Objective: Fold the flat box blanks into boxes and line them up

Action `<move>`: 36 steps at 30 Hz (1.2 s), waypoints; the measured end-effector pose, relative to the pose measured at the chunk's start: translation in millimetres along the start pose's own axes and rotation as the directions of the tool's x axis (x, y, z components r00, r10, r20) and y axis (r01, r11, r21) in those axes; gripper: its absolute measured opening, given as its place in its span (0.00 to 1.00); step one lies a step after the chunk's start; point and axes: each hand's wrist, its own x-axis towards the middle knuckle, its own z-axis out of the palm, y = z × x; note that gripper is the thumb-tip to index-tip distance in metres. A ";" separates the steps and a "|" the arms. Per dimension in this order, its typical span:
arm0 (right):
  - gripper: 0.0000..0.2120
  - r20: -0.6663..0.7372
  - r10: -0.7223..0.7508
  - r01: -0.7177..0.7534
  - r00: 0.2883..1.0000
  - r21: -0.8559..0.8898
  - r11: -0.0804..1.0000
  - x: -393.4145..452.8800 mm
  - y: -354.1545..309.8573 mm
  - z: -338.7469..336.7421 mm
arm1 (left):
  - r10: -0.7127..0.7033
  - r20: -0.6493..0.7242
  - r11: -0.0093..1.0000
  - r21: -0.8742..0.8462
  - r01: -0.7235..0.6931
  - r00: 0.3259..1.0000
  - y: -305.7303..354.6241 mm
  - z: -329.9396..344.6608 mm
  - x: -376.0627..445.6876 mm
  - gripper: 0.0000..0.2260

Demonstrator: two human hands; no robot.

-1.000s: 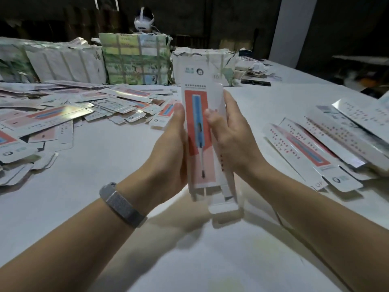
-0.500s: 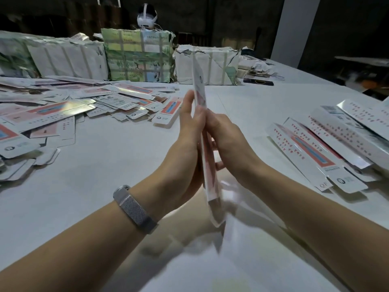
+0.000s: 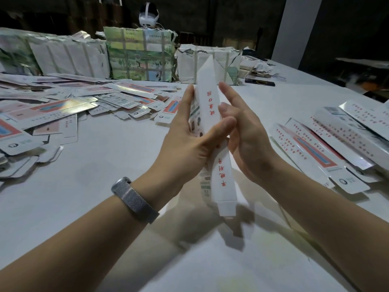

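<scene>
A long white box blank [image 3: 211, 106] with red print stands nearly upright between my hands above the white table [image 3: 105, 165]. My left hand [image 3: 185, 135] grips it from the left, thumb wrapped across its white front face and fingers along its left side. On the right, my right hand [image 3: 244, 133] holds it with the thumb on the front and straight fingers behind it. The blank is partly opened into a tube, and its bottom flap [image 3: 227, 208] hangs free. Folded boxes [image 3: 345, 131] lie side by side at the right.
A loose heap of flat blanks [image 3: 63, 106] covers the left of the table. Strapped bundles of blanks [image 3: 141, 53] stand along the far edge, with a white headset [image 3: 148, 16] behind them. A dark flat device [image 3: 260, 82] lies at the back right.
The blank turned from its pink front face, through edge-on, to its white side with red print. My hands shifted their hold and the blank opened slightly.
</scene>
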 end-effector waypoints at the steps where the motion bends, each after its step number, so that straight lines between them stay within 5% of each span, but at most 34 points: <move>1: 0.31 0.003 0.003 -0.003 1.000 0.007 1.000 0.6 -0.2 -1.0 | 0.007 -0.004 1.000 0.029 -0.007 1.000 -0.6 -0.7 0.3 0.47; 5: 0.22 -0.013 -0.039 0.040 0.999 0.040 0.998 1.2 -1.4 -6.6 | 0.066 0.006 0.991 0.117 -0.066 0.998 -0.7 -5.6 1.3 0.51; 8: 0.21 -0.038 -0.054 0.055 0.998 0.052 0.997 -1.3 -2.3 -8.4 | 0.090 -0.008 0.985 0.150 -0.088 0.996 -1.0 -4.7 2.4 0.42; 16: 0.23 -0.088 -0.037 0.048 0.995 0.128 0.991 -5.2 8.5 4.5 | 0.029 0.072 0.993 -0.114 -0.020 0.997 -2.4 -4.3 1.4 0.35; 23: 0.15 -0.122 -0.046 0.050 0.992 0.031 0.998 -6.7 13.5 8.8 | 0.076 0.057 0.993 -0.098 -0.071 0.995 -9.2 1.6 3.8 0.27; 29: 0.18 -0.085 -0.100 0.097 0.991 -0.047 0.994 -8.9 12.2 12.1 | 0.056 0.045 0.998 0.019 -0.057 0.997 -12.7 -5.0 4.9 0.17; 32: 0.18 -0.064 -0.112 0.109 0.992 -0.051 0.993 -10.6 12.9 12.1 | 0.036 0.006 0.997 -0.069 -0.035 0.999 -12.2 -8.2 8.1 0.08; 36: 0.22 -0.037 -0.105 0.104 0.994 -0.042 0.994 -7.6 12.7 9.3 | 0.056 0.025 0.985 -0.164 -0.051 0.998 -9.8 -9.6 7.1 0.07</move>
